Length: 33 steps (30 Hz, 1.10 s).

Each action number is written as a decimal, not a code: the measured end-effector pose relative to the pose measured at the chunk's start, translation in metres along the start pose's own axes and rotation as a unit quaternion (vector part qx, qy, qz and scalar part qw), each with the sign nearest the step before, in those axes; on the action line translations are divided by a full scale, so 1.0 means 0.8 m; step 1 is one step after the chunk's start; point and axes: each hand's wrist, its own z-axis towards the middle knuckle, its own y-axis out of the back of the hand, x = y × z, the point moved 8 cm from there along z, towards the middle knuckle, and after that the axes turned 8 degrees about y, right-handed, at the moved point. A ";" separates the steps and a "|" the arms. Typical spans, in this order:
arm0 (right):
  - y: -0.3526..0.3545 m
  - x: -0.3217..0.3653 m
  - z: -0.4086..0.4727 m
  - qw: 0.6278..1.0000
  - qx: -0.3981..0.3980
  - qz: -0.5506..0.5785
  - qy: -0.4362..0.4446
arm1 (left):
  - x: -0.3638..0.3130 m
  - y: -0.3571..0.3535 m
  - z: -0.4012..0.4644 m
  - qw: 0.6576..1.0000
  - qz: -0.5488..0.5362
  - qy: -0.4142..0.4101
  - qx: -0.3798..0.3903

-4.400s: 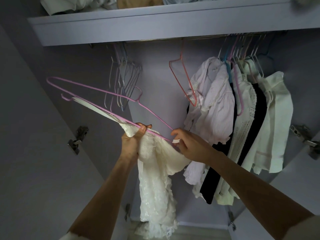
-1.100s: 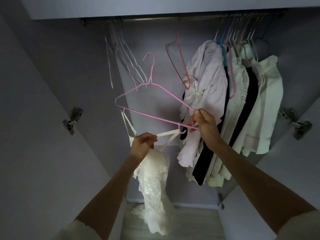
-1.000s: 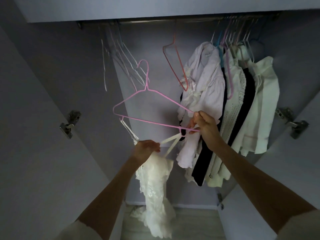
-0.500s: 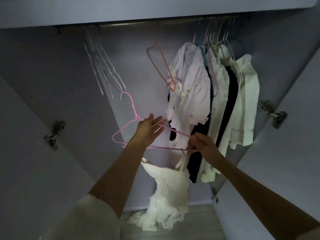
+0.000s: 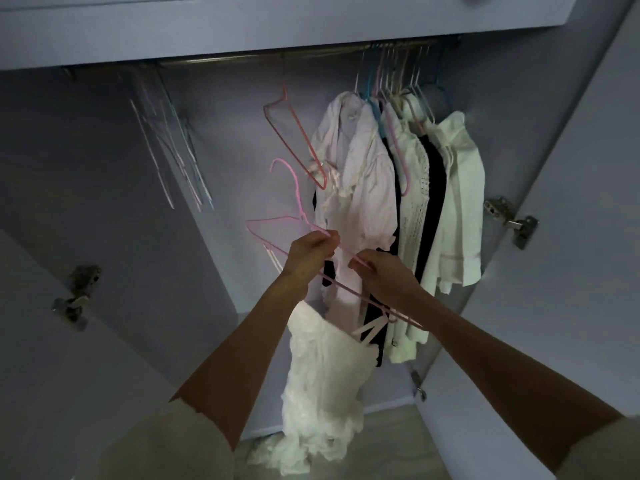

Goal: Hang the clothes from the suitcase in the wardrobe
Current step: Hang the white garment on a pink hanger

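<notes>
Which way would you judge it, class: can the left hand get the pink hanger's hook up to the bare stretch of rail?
Probably yes. The left hand grips the pink hanger, and the rail above looks bare between the empty hangers and the red hanger.

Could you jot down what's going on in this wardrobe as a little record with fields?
Place: open wardrobe with a metal rail
In hand: pink hanger, hook not on the rail
Left hand: pinches the hanger's upper wire
Right hand: grips the same wire, lower down
Garment: white lacy dress, straps on the hanger
Already hung: pale and black clothes, right side
Spare: red hanger at the middle, empty hangers at left
</notes>
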 end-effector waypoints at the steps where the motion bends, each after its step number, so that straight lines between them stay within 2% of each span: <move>1: 0.004 0.000 0.002 1.000 -0.020 -0.002 0.009 | -0.004 0.005 0.000 1.000 0.012 -0.011 -0.003; 5: 0.018 -0.003 0.002 0.996 -0.083 -0.030 0.031 | 0.016 0.043 0.002 0.996 0.070 -0.030 -0.034; 7: 0.031 0.008 0.002 0.990 -0.126 -0.012 0.069 | 0.055 0.065 0.007 0.986 0.152 -0.003 -0.071; 9: 0.046 0.021 0.003 0.980 -0.167 0.004 0.107 | 0.094 0.088 0.012 0.974 0.189 0.032 -0.116; 12: 0.070 0.026 0.002 0.970 -0.213 0.046 0.111 | 0.133 0.104 0.022 0.963 0.223 0.092 -0.122; 14: 0.087 0.028 -0.004 0.959 -0.251 0.062 0.117 | 0.141 0.115 0.029 0.951 0.261 0.103 -0.132; 17: 0.111 0.026 -0.018 0.942 -0.308 0.062 0.123 | 0.132 0.143 0.044 0.927 0.301 0.102 -0.199; 19: 0.124 0.020 -0.028 0.935 -0.330 0.060 0.113 | 0.121 0.153 0.058 0.928 0.287 0.088 -0.221; 23: 0.137 0.016 -0.039 0.926 -0.356 0.067 0.104 | 0.097 0.130 0.081 0.976 0.173 0.022 -0.128; 25: 0.135 0.014 -0.039 0.927 -0.355 0.066 0.100 | 0.091 0.114 0.080 0.987 0.125 0.005 -0.104; 28: 0.128 0.003 -0.035 0.931 -0.349 0.067 0.078 | 0.113 0.086 0.067 0.993 0.050 0.073 -0.082; 31: 0.121 -0.013 -0.030 0.931 -0.351 0.084 0.049 | 0.135 0.041 0.053 0.984 -0.092 0.143 0.047; 33: 0.113 -0.023 -0.027 0.932 -0.349 0.097 0.030 | 0.143 0.022 0.037 0.970 -0.095 0.188 0.119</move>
